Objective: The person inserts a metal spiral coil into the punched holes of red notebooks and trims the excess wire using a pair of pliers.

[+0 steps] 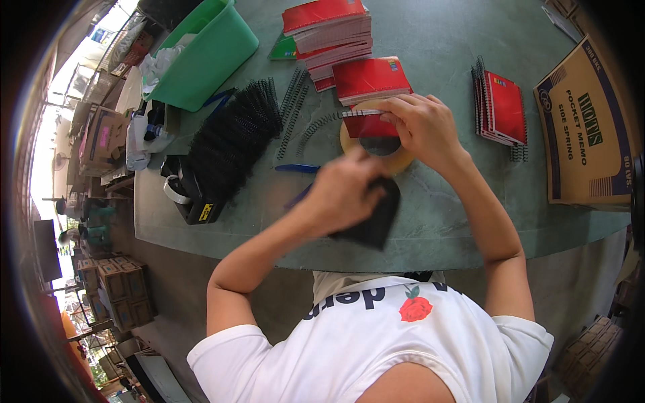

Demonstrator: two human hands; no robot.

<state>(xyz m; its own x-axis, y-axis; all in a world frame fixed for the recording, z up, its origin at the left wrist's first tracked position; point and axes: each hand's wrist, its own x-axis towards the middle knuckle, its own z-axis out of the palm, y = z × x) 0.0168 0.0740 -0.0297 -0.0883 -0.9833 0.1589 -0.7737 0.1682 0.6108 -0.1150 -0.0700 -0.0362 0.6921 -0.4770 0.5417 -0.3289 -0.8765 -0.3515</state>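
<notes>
While the right hand (420, 127) grips one red notebook (368, 125), the left hand (346, 191) clutches one black cloth (376, 218).

Bright daylight enters from the left, blown out there; the left hand (346, 191) is motion-blurred, and fisheye edges bend and darken.

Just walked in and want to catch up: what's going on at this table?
A person at a green table holds a small red notebook with a wire spiral at its top edge in the right hand, over a tape roll. The left hand, blurred, has a black piece. Loose black spirals and red notebook stacks lie around.
</notes>
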